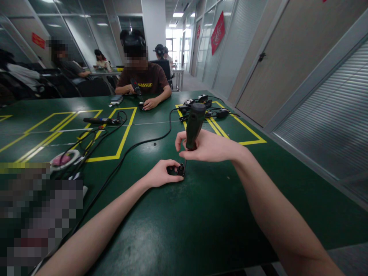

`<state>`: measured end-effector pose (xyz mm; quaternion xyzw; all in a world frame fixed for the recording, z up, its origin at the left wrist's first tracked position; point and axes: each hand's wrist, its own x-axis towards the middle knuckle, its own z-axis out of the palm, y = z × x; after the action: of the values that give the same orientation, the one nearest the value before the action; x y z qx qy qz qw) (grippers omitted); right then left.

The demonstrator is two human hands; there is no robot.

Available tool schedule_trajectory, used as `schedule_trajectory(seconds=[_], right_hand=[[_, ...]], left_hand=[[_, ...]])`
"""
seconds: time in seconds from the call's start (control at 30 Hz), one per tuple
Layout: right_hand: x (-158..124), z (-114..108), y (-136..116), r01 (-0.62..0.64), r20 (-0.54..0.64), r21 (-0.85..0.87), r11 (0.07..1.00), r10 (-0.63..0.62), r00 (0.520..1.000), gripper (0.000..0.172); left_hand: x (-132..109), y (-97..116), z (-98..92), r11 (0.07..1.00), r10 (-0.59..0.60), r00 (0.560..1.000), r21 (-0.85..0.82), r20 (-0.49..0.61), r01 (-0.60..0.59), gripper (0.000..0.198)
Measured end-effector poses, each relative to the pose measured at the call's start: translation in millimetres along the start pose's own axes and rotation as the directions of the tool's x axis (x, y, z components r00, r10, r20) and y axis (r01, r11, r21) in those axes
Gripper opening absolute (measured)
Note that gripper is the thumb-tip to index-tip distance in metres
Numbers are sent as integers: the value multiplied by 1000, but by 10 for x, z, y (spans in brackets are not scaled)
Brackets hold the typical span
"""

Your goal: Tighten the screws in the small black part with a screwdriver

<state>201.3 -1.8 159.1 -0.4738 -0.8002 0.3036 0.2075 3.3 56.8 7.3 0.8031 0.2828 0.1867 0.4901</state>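
My left hand [161, 173] pinches a small black part [181, 169] against the green tabletop, thumb and fingers on either side of it. What kind of part it is, I cannot make out. In my right hand [212, 146] is a screwdriver [195, 124] with a thick dark handle, held nearly upright. Its thin shaft points down beside the black part. Whether the tip touches the part is too small to tell.
Black cables and adapters [205, 109] lie beyond my right hand. A long black cable [138, 143] crosses the green table [178, 226]. At left are a dark pen-shaped tool [99, 120] and a white ring-shaped thing [65, 158]. Opposite, a person [140, 78] holds a power screwdriver [136, 87].
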Motion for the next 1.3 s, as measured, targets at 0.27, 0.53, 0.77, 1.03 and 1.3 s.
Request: schedule_trajectory(seconds=[0.27, 0.53, 0.77, 1.03, 1.3], right_hand=[[7, -1, 22, 32, -10, -18, 999, -33, 999, 9], [-3, -2, 31, 7, -2, -8, 1000, -7, 1000, 17], [-3, -6, -4, 9, -14, 12, 1000, -9, 1000, 11], [1, -1, 21, 22, -10, 5, 1000, -22, 1000, 16], [2, 8, 12, 18, 10, 108, 994, -19, 1000, 11]], left_hand=[[-5, 16, -2, 1000, 6, 1000, 14, -9, -6, 35], [-2, 25, -10, 1000, -7, 1000, 26, -3, 7, 37], [-4, 1, -2, 1000, 1, 1000, 23, -8, -1, 36], [-10, 25, -11, 999, 5, 1000, 32, -4, -5, 37], [-6, 20, -9, 1000, 2, 1000, 23, -2, -2, 35]])
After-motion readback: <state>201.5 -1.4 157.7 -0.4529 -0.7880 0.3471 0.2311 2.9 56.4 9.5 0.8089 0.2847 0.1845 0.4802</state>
